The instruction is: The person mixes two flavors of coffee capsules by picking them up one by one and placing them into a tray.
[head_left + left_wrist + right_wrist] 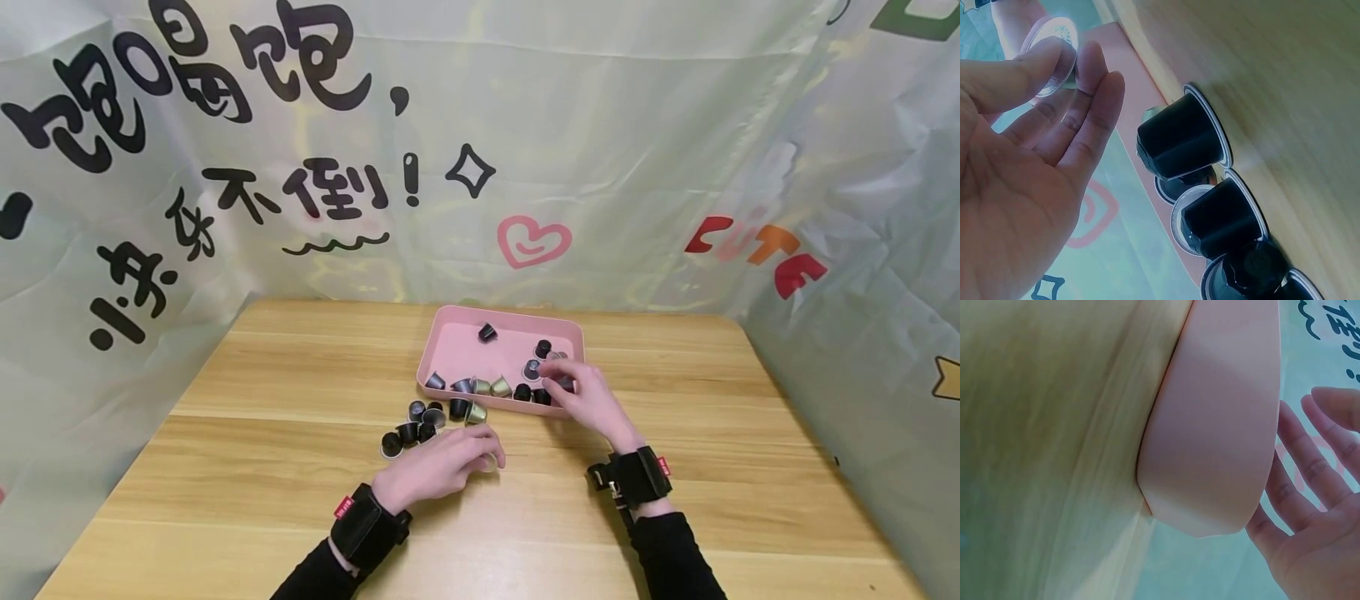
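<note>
The left hand (438, 467) is resting on the wooden table (225, 467) just short of a cluster of coffee capsules (423, 421), and it is pinching one silver-foiled capsule (1054, 53) between thumb and fingertips, as the left wrist view is showing. In that view the other fingers are lying fairly straight, and three or four black capsules (1182, 140) are sitting on their sides just beyond the palm, their foil rims touching one another.

The right hand (588, 396) is reaching over the near right corner of the pink tray (457, 342), its fingers hanging above the capsules gathered there. In the right wrist view the fingers (1297, 462) are spreading loose and nearly straight beside the tray's outer wall, gripping nothing that can be seen; whether a fingertip is touching a capsule cannot be told.

Inside the tray, a row of dark and gold capsules (480, 386) is lying along the near wall, to the left of the right hand, and a single black capsule (487, 332) is sitting farther off toward the back wall. Both wrists are wearing black straps (637, 475) over dark sleeves.
</note>
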